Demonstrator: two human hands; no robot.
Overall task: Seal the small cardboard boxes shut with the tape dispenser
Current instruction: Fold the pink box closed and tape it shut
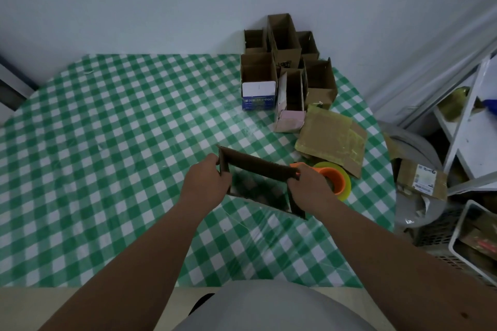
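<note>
Both hands hold one open cardboard box [259, 183] just right of centre on the table [107, 142]: the left hand [205, 181] grips its nine o'clock end, the right hand [309, 188] its three o'clock end. At three o'clock, touching that hand, lies the tape dispenser [333, 179], orange plastic core, yellowish roll. Thin brown card may buckle if squeezed; the glossy checked cloth looks slippery.

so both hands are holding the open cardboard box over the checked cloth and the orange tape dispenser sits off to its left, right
Not quite. The head view shows the left hand and right hand holding the open cardboard box over the checked cloth, but the orange tape dispenser sits to the box's right, just behind the right hand, not to its left.
</note>
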